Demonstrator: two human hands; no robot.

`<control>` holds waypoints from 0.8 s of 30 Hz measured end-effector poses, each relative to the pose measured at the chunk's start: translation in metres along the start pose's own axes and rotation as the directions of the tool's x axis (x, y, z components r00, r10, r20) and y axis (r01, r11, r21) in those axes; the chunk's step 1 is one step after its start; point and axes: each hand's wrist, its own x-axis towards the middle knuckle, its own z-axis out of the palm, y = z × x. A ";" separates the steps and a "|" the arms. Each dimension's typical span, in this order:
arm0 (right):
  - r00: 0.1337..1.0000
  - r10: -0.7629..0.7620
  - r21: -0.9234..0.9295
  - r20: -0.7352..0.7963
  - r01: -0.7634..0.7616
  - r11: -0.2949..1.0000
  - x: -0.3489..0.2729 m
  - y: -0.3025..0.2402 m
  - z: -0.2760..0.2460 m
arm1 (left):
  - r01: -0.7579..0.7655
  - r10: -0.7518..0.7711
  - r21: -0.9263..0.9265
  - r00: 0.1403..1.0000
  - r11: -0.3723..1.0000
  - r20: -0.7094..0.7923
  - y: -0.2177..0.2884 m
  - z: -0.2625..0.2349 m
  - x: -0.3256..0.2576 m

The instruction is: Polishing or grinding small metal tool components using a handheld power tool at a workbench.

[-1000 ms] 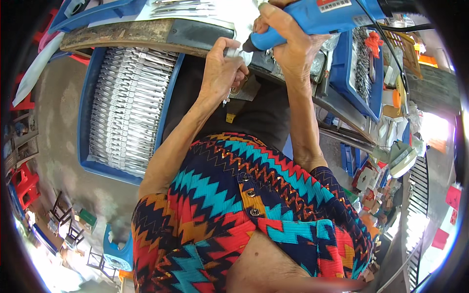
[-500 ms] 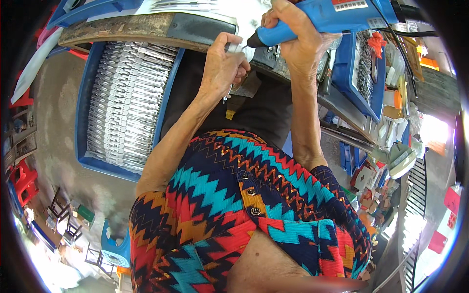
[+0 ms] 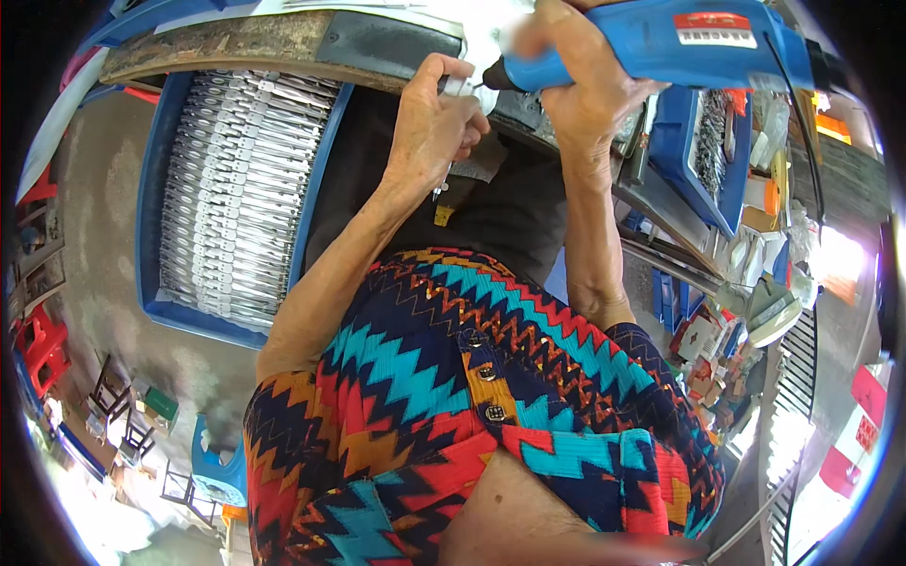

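Observation:
My right hand [image 3: 593,94] is wrapped round a blue electric screwdriver [image 3: 651,42], held almost level at the bench edge. Its black nose points left, and the thin bit reaches the small silvery metal part [image 3: 459,86] pinched in my left hand [image 3: 429,127]. The left fingers cover most of that part; a slim metal end [image 3: 440,191] shows below the palm. On the left, closely stacked rows of shiny, slender metal parts [image 3: 236,189] fill a blue tray [image 3: 148,255].
The worn wooden bench edge [image 3: 217,45] carries a dark plate [image 3: 377,42]. Another blue tray [image 3: 679,156] with small dark pieces stands at the right. A black cable [image 3: 802,123] hangs from the screwdriver. Red stools [image 3: 42,344] and a blue chair [image 3: 217,462] stand on the floor.
The screwdriver's body has come slightly lower and farther right in view, its nose still at the part in my left hand. My left hand keeps its pinch, and the whole view has shifted a little.

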 end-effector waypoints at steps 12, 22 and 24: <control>0.985 -0.066 -0.373 0.161 0.123 0.920 0.002 -0.016 0.003 | -0.004 0.004 -0.027 1.000 1.000 -0.003 -0.005 0.004 0.001; 0.999 -0.031 -0.043 0.038 0.033 0.999 0.001 -0.009 -0.016 | -0.022 0.025 0.059 0.998 0.998 -0.050 -0.001 0.007 0.000; 0.993 -0.071 0.052 0.093 0.067 0.996 0.000 -0.002 -0.015 | -0.036 0.041 0.077 0.997 0.996 -0.062 0.000 0.003 -0.002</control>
